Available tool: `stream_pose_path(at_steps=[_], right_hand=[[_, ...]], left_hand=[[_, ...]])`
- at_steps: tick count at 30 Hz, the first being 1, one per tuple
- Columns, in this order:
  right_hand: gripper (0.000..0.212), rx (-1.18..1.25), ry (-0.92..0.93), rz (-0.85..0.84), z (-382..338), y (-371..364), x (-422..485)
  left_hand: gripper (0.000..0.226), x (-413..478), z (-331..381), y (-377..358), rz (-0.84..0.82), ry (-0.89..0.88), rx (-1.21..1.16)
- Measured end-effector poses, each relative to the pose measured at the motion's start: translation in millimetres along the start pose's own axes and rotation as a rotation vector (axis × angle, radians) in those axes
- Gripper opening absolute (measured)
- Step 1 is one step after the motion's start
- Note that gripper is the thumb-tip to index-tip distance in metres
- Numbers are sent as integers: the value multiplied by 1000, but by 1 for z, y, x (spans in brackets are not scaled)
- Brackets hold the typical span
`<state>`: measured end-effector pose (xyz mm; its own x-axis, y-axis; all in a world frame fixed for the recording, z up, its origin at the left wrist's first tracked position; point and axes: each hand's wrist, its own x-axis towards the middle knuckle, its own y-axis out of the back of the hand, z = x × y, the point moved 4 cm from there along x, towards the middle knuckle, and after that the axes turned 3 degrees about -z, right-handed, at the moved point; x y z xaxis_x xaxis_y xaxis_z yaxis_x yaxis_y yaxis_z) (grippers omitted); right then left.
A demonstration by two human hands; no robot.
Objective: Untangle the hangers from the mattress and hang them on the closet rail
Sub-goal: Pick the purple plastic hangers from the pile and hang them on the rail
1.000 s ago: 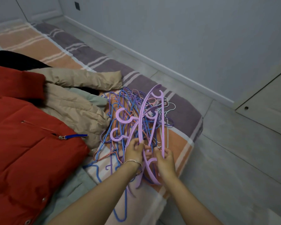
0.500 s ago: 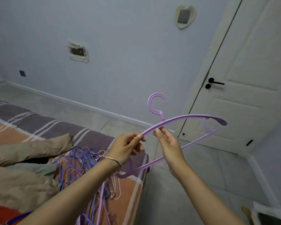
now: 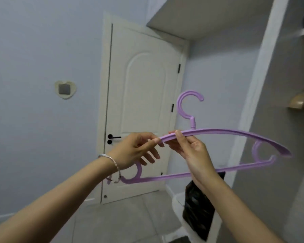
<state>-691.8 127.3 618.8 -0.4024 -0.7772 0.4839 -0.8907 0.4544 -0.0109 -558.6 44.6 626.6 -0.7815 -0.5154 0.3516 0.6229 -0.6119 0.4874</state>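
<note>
Both hands are pinching a purple hanger's (image 3: 235,133) top bar: left hand (image 3: 135,151) gripping its end, right hand (image 3: 191,151) just beside, hook rising beyond the right hand's grip.

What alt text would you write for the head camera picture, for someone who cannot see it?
A purple hanger is held in the air, hook upward, by two bare hands: the left hand, with a silver bracelet at the wrist, pinches one end of its upper arm, and the right hand pinches that arm just beside it. A closed white door stands behind.
</note>
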Motion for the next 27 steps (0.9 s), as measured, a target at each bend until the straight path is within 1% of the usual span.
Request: stream_pose_path(at_steps=[4,7,10,14,17,19,20,23,24,25,27], right_hand=[[22,-18,113,139,-59,115,4],[22,-16,197,230,-93,197,7],[20,-1,259,306,-112,269,12],[21,-15,287,348,-129,348,23],[25,-51,297,404,-141,395,33],[35,-109,302,489,-149,423,40],[36,-139,305,534,-152,435,43],[26,-274,337,625,-160,461,52],[29,-306,350,641,-161,467,55],[37,-323,358,647,-162,470,56],[61,-342,383,648,-163,477,62]], left_hand=[[34,62,73,-68,-114,-101,48],[31,102,111,-115,-175,-169,43],[32,135,144,-158,-223,-234,29],[36,175,181,-209,-259,-235,-54],[34,205,207,-239,-247,-252,-129],[34,222,225,-257,-221,-263,-160],[34,230,234,-267,-204,-270,-163],[37,251,261,-292,-141,-312,-169],[38,257,270,-299,-125,-327,-173],[38,263,277,-305,-109,-339,-177],[38,272,291,-314,-88,-351,-181]])
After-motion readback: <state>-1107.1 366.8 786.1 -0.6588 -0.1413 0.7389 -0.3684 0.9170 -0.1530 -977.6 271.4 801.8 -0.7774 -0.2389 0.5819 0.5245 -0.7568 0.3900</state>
